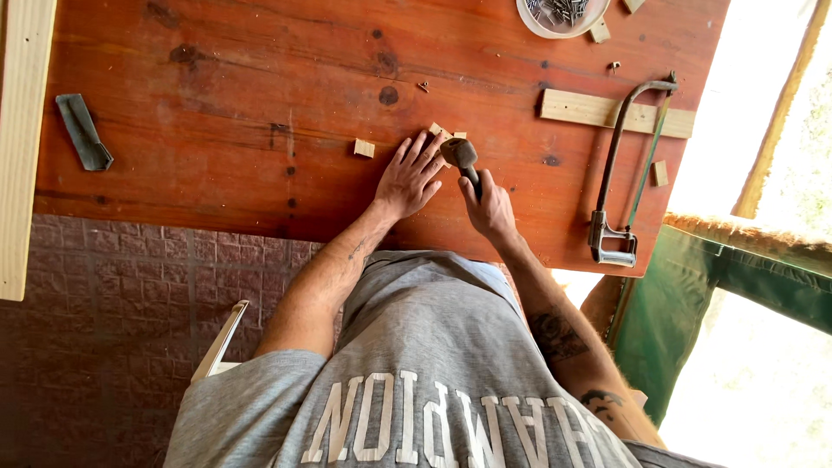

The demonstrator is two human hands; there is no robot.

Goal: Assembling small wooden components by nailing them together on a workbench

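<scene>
My right hand (491, 206) is closed around the dark handle of a hammer (460, 154), whose head hovers just above the red-brown wooden table (217, 95). My left hand (409, 178) lies flat on the table right beside the hammer head, fingers spread and holding nothing. Its fingertips reach toward small light wooden blocks (440, 132). What lies directly under the hammer head is hidden. Another small wooden block (364, 148) sits a little to the left of my left hand.
A hacksaw (622, 165) lies at the table's right over a light wooden strip (589, 110), with a small block (660, 173) next to it. A white bowl of nails (562, 14) stands at the far edge. A dark metal piece (84, 132) and pale plank (22, 147) lie left.
</scene>
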